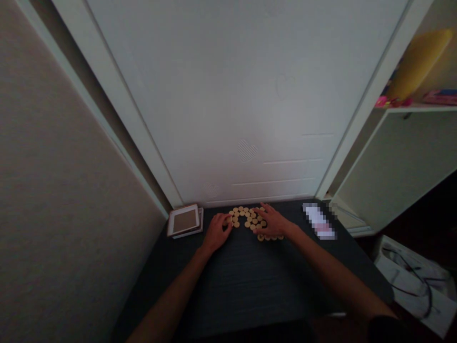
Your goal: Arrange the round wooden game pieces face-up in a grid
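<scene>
Several small round tan discs (247, 216) lie spread in a cluster at the far edge of a dark table (243, 281), close to a white door. My left hand (216, 230) rests at the cluster's left side, fingers curled against the nearest discs. My right hand (270, 222) lies flat over the right part of the cluster, fingers spread across the discs. More discs show just under its palm.
A shallow white box with a brown inside (184, 221) sits at the table's far left. A blurred-out flat object (319, 221) lies at the far right. A white shelf unit (400, 157) stands to the right, with a bag (417, 281) on the floor.
</scene>
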Demonstrator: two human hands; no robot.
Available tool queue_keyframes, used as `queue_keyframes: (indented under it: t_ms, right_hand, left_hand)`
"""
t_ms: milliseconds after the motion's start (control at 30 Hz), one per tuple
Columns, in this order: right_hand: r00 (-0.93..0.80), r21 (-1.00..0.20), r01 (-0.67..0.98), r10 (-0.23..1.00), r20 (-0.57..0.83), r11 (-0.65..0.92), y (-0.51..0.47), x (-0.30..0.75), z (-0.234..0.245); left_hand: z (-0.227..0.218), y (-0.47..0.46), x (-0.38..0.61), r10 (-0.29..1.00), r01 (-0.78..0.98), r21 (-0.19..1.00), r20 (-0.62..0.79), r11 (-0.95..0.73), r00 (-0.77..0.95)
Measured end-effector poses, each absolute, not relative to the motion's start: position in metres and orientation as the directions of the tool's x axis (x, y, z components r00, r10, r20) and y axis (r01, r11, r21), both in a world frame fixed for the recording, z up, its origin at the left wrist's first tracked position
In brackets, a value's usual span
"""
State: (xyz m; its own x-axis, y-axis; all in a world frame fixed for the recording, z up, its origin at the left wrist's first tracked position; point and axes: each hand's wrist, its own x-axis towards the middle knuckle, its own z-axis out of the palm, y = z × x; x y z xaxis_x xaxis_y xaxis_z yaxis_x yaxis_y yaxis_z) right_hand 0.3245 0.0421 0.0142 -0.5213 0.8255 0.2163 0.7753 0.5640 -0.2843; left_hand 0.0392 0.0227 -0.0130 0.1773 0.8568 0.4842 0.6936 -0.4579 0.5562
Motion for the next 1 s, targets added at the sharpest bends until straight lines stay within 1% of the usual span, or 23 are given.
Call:
queue_keyframes:
  t_ms: [133, 300, 500, 667, 833, 933, 1000]
  right_hand:
    - [-0.579, -0.267, 0.754, 0.800, 0.159, 0.600, 0.068, 0.310, 0.008]
    - [-0.628, -0.238, 0.736, 0.770, 0.113, 0.634, 0.076, 0.290, -0.001]
    - [-0.673, -0.215, 0.702, 0.731, 0.111, 0.679, 0.082, 0.272, -0.005]
    - [-0.697, -0.198, 0.672, 0.699, 0.158, 0.714, 0.087, 0.260, -0.006]
    - [-0.678, -0.196, 0.664, 0.692, 0.248, 0.721, 0.094, 0.256, -0.003]
    - [-0.657, -0.205, 0.668, 0.696, 0.288, 0.715, 0.098, 0.271, 0.003]
    - [-0.648, -0.209, 0.672, 0.700, 0.299, 0.711, 0.101, 0.290, 0.008]
  left_hand:
    - [-0.022, 0.036, 0.044, 0.882, 0.629, 0.673, 0.469, -0.390, 0.046]
    - [-0.031, 0.049, 0.051, 0.901, 0.507, 0.803, 0.420, -0.314, -0.107]
    - [-0.037, 0.057, 0.063, 0.909, 0.375, 0.886, 0.366, -0.274, -0.200]
    - [-0.044, 0.063, 0.079, 0.888, 0.352, 0.899, 0.366, -0.259, -0.279]
    - [-0.040, 0.063, 0.082, 0.840, 0.431, 0.865, 0.421, -0.258, -0.342]
    - [-0.026, 0.051, 0.074, 0.833, 0.498, 0.817, 0.473, -0.292, -0.287]
    - [-0.015, 0.036, 0.067, 0.848, 0.536, 0.770, 0.501, -0.347, -0.172]
